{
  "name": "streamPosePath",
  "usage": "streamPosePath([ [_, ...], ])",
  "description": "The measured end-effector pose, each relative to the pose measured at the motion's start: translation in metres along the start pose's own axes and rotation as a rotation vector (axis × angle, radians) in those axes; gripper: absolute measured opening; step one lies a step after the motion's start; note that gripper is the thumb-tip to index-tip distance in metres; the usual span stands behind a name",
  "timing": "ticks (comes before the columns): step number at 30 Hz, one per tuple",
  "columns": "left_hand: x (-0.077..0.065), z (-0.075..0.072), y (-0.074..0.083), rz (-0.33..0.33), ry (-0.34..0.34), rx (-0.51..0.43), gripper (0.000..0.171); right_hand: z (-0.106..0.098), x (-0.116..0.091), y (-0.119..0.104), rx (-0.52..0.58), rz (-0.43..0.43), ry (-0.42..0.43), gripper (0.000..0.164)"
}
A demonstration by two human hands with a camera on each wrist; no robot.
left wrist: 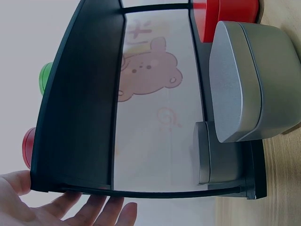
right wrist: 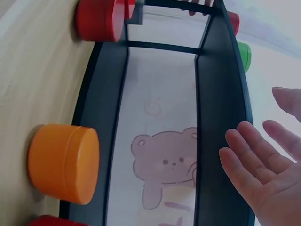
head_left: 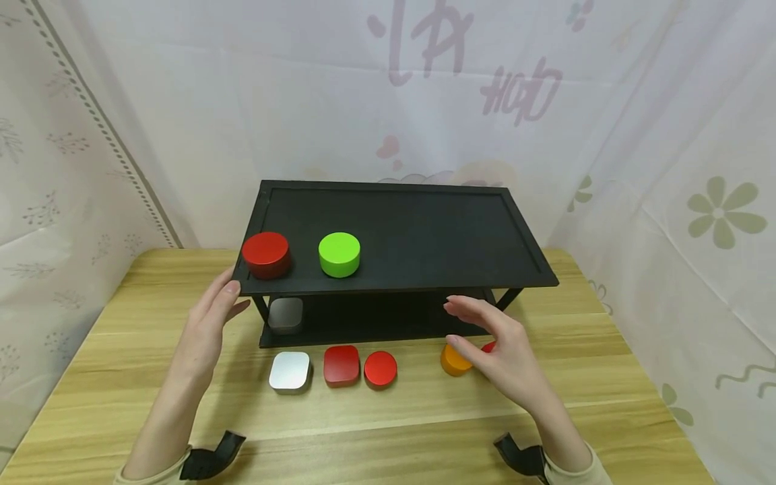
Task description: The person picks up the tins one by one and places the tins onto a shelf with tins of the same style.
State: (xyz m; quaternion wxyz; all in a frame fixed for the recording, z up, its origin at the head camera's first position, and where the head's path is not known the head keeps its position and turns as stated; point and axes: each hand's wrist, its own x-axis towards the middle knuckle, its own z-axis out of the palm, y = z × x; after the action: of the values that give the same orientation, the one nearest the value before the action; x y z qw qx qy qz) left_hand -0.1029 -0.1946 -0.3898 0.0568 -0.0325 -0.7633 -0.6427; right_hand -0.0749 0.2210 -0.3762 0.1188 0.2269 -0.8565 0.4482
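Observation:
A black two-tier shelf (head_left: 388, 236) stands on the table. My left hand (head_left: 203, 330) is at its front left corner, fingers fairly straight along the side and thumb near the top board's edge. In front of the shelf's right half, my right hand (head_left: 500, 343) hovers with nothing between its parted thumb and fingers. On the top board sit a red round tin (head_left: 265, 256) and a green round tin (head_left: 339, 254). The lower board bears a silver tin (head_left: 285, 315) at its left end. Below my right hand, an orange round tin (head_left: 455, 361) is partly covered.
Along the shelf's front on the wooden table (head_left: 364, 438) are a silver square tin (head_left: 289, 372), a red rounded-square tin (head_left: 341, 366) and a small red round tin (head_left: 380, 370). Another red tin (head_left: 488, 347) is mostly hidden behind my right hand. Printed white cloth (head_left: 303, 101) hangs around the table.

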Motion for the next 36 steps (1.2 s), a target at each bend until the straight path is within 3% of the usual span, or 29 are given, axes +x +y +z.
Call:
streamPosePath([
  [12, 0.000, 0.000, 0.000, 0.005, -0.001, -0.012, 0.051, -0.002, -0.011, 0.020, -0.057, 0.097, -0.060, 0.057],
  [36, 0.001, 0.001, 0.001, -0.005, 0.004, -0.025, 0.051, -0.001, -0.018, 0.050, -0.138, 0.164, -0.204, 0.059],
])
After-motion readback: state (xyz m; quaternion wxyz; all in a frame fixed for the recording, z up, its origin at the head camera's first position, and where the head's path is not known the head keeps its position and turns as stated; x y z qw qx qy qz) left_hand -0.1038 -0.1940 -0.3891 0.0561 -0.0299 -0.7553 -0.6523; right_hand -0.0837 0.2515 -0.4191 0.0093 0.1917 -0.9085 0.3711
